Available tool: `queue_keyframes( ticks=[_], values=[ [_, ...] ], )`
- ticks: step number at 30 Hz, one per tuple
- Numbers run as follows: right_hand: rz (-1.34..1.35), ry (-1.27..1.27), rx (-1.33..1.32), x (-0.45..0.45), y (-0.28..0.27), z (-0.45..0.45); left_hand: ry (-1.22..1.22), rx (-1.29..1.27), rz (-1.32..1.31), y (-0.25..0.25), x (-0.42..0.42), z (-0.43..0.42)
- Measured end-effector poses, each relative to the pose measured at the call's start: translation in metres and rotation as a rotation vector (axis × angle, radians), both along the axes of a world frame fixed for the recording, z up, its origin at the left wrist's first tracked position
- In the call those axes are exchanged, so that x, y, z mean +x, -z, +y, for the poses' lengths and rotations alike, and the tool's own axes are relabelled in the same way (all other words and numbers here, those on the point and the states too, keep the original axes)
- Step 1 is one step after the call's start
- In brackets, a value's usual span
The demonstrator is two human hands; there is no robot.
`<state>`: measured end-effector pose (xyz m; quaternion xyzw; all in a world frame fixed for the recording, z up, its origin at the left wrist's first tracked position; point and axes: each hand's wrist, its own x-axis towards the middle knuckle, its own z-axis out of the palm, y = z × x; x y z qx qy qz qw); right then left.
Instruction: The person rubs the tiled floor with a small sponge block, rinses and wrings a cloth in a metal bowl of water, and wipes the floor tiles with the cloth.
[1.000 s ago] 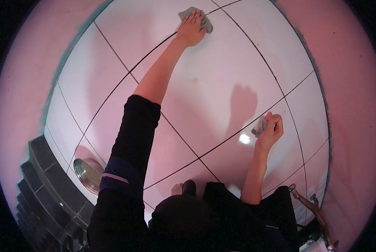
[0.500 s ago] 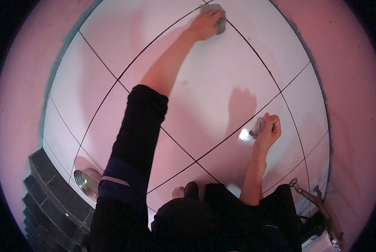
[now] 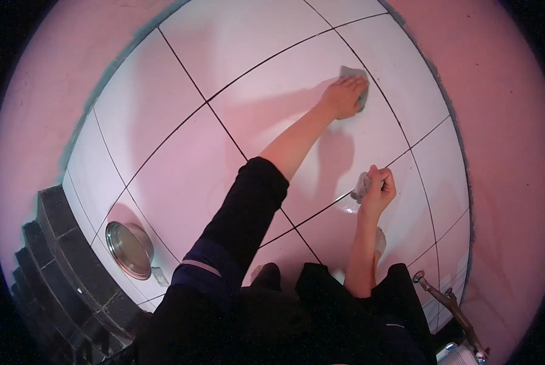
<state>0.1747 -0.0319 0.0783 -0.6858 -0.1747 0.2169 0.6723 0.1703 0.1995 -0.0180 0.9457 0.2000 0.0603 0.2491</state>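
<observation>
My left hand (image 3: 343, 97) is stretched far forward over the white tiled floor (image 3: 181, 201). Its fingers press a grey cloth (image 3: 362, 97) against a tile close to a dark joint line. Nearer to my body, my right hand (image 3: 379, 187) is closed in a fist above the tiles. A crumpled greyish cloth (image 3: 360, 188) sticks out of its left side. The part inside the fist is hidden.
A metal bowl (image 3: 129, 250) with cloudy liquid stands at lower left, a small pale piece (image 3: 159, 277) beside it. Dark brick steps (image 3: 80, 267) border the left. Pink walls (image 3: 503, 152) rise around the floor. At lower right is a metal pipe-like fitting (image 3: 449, 299).
My left hand has drawn the grey cloth back towards me and to the right. My right hand has hardly moved. The view has shifted, showing more of the bowl.
</observation>
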Motion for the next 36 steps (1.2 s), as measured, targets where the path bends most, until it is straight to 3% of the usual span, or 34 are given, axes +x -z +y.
queue_keyframes(
  ticks=[3, 14, 28, 36],
  values=[
    [0.072, -0.036, -0.021, -0.004, -0.007, -0.002, -0.264, 0.046, 0.083, 0.0, 0.011, 0.024],
    [0.005, -0.031, -0.049, 0.009, -0.006, -0.004, -0.555, 0.024, -0.011, 0.01, -0.052, 0.06],
    [0.024, -0.125, 0.003, -0.027, -0.005, 0.009, -0.905, 0.212, -0.045, 0.004, -0.194, -0.025],
    [0.06, -0.101, -0.041, -0.014, 0.005, -0.001, -0.689, 0.112, -0.01, 0.003, -0.161, 0.016]
  ],
)
